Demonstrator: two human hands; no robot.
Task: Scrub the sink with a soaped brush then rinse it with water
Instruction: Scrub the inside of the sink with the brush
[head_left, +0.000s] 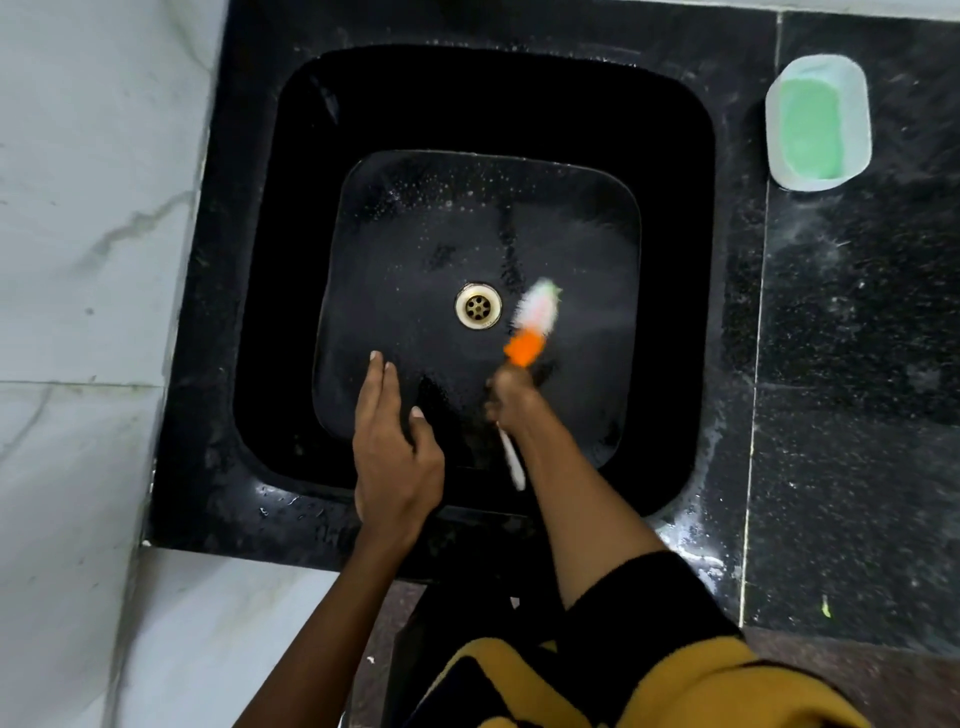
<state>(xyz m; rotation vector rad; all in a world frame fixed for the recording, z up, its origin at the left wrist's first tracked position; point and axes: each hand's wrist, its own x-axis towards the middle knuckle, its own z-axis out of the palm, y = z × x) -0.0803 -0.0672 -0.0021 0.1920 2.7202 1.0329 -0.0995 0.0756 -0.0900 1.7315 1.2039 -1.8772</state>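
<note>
Broadly, a black square sink (249, 291) set in a speckled black stone counter (841, 364) fills the view, its floor wet and dotted with droplets round the brass drain (478, 306). Pale marbled tiles (88, 260) lie to the left. A pale tub of green soap (817, 123) stands on the counter, well apart from the basin. The left hand (395, 452) hovers at the near rim with fingers straight and relaxed, gripping nothing. The right hand (511, 397) is curled tightly round the brush (530, 327), whose blurred white bristles and orange collar sit just right of the drain, the thin white handle tail poking out behind the fist. I judge the brush light and stiff, likely slick with soap, so best held firmly mid-handle, close to the collar, as now. No brand, label or writing is legible anywhere.
</note>
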